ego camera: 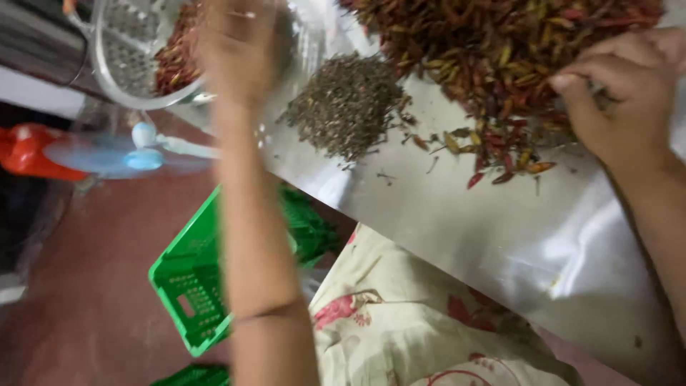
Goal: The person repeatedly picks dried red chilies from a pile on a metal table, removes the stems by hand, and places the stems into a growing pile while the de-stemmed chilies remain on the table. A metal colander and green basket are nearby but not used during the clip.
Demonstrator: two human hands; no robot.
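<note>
Left hand [239, 50], blurred so finger state can't tell, sits over clear basket [128, 61] left of stem pile [348, 104]; right hand [625, 100] fingers pinch dried chilies [500, 50] right of it—grip singly, drop cleanly.

A big heap of dried chillies [500, 43] lies on the shiny metal table — red, brown and yellow ones all mixed up. A few loose chillies [500, 161] have spilled out near the table's edge. Just beside the heap sits a small pile of thin dry stems [348, 104] — grey-green and crumbly. More red chillies [174, 57] fill a see-through basket at the table's far corner.
</note>
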